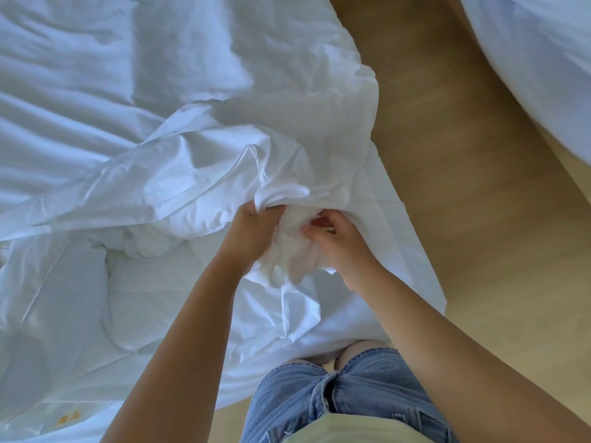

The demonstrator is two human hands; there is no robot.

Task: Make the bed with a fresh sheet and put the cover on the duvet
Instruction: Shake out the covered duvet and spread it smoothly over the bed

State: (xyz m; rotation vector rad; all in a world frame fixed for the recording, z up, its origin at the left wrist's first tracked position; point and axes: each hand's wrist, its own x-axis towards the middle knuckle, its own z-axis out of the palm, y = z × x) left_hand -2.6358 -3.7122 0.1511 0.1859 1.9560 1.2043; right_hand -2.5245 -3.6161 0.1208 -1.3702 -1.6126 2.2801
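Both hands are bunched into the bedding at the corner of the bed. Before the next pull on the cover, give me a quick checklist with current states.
1. Left hand gripping the duvet cover: ok, fist closed on a fold.
2. Right hand gripping the bunched fabric: ok, fingers pinched into it.
3. Duvet corner seated in the cover corner: cannot tell, all white layers.
4. Cover lying flat: not ok, heavily creased and piled.
5. Fabric clear of the wooden floor: cannot tell, it overhangs the edge.
6. Standing room by the denim shorts: ok.
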